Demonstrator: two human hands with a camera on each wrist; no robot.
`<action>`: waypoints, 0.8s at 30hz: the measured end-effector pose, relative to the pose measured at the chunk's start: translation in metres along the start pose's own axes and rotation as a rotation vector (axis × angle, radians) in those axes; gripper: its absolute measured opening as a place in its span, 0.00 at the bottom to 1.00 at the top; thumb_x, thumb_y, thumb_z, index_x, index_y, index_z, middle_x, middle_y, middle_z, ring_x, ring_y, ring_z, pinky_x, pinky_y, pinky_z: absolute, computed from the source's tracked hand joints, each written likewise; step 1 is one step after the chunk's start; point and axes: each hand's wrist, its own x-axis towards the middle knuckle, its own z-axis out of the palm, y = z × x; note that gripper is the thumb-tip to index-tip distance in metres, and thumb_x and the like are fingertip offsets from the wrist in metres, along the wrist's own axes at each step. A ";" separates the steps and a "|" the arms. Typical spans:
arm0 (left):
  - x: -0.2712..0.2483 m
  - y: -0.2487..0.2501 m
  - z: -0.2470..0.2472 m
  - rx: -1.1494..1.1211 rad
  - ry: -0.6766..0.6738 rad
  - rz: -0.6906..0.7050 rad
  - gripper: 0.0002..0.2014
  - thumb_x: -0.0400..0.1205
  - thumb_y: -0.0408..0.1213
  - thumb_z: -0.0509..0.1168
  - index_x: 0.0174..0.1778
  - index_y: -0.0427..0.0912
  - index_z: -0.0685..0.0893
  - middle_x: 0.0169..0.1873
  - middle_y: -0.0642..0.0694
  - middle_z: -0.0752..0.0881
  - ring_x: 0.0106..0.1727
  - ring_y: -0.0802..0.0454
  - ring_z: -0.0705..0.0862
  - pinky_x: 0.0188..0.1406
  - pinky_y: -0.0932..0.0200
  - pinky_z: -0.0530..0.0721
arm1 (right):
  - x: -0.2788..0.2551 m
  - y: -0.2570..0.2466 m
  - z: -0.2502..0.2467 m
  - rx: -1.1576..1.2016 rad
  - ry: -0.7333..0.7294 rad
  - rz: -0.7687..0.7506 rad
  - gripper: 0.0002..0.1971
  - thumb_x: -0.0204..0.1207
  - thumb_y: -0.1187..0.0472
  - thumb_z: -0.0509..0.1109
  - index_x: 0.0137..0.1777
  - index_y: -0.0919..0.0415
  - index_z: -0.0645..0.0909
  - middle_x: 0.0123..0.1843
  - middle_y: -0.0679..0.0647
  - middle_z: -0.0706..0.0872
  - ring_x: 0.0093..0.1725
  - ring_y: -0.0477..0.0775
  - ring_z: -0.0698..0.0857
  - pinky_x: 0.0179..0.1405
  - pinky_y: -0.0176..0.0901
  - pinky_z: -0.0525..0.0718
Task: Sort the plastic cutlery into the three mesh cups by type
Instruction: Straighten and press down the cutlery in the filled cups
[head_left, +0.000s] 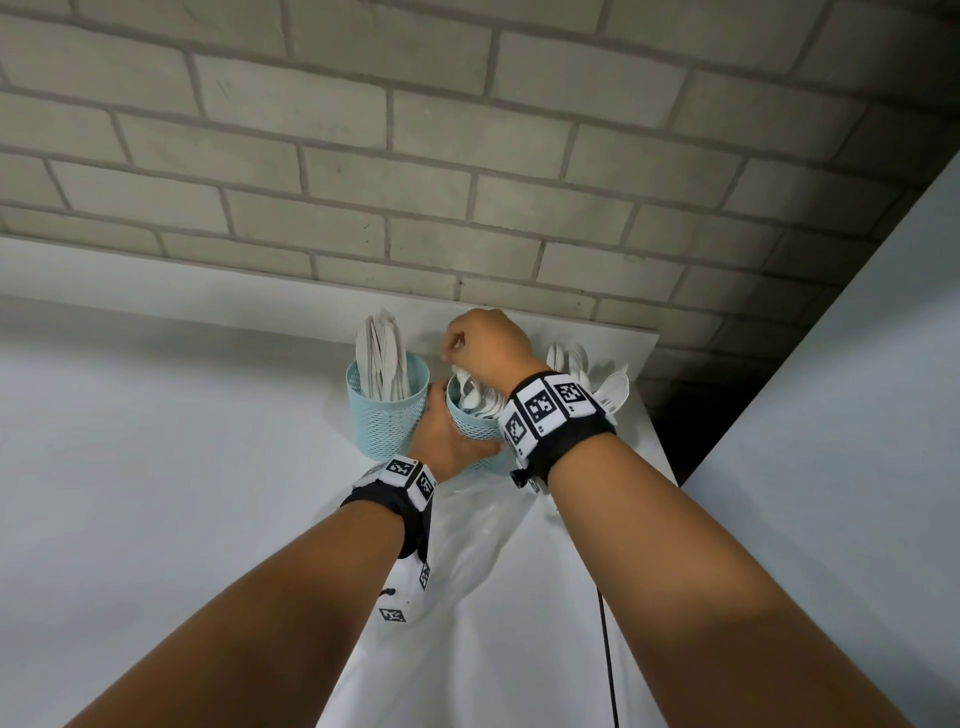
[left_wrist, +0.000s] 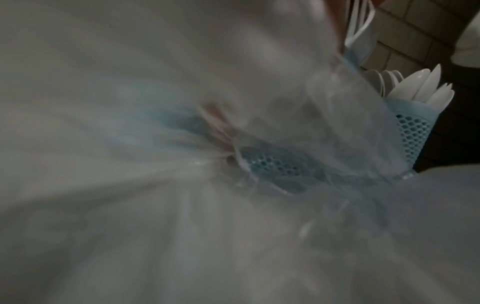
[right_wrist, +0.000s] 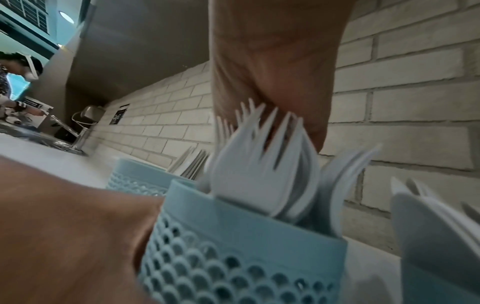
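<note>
L hand (head_left: 447, 441) grips the mid cup (head_left: 475, 434); R hand (head_left: 480, 343), fingers curled on a fork (head_left: 464, 387). Loose grip w/ crowded forks could tip the cup.

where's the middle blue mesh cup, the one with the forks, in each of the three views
Head: the light blue plastic mesh cup of white forks sits centre frame, the left hand holding its side, the right hand above it.
Left wrist: low centre, blurred behind a clear plastic bag.
Right wrist: bottom centre, filling the foreground.
Shared landmark: the pale brick wall behind the cups.
</note>
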 end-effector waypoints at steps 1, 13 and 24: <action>-0.002 0.002 -0.001 -0.003 0.001 0.007 0.51 0.59 0.34 0.83 0.73 0.37 0.59 0.66 0.41 0.78 0.67 0.46 0.78 0.68 0.54 0.76 | 0.000 0.001 0.000 0.008 0.069 0.041 0.10 0.74 0.65 0.64 0.47 0.59 0.87 0.52 0.54 0.88 0.53 0.58 0.85 0.51 0.47 0.84; -0.001 0.003 -0.001 -0.057 -0.009 0.001 0.49 0.58 0.35 0.84 0.70 0.38 0.60 0.66 0.43 0.77 0.67 0.48 0.78 0.64 0.58 0.75 | -0.013 0.017 -0.004 -0.123 -0.138 0.194 0.30 0.83 0.38 0.45 0.72 0.58 0.73 0.71 0.64 0.75 0.72 0.66 0.69 0.69 0.57 0.66; -0.008 0.013 -0.003 -0.059 0.012 -0.006 0.48 0.62 0.32 0.82 0.74 0.38 0.61 0.63 0.45 0.77 0.63 0.53 0.76 0.62 0.65 0.71 | -0.022 0.017 0.027 -0.207 0.290 0.054 0.16 0.81 0.54 0.55 0.47 0.61 0.83 0.43 0.58 0.88 0.44 0.61 0.85 0.44 0.46 0.71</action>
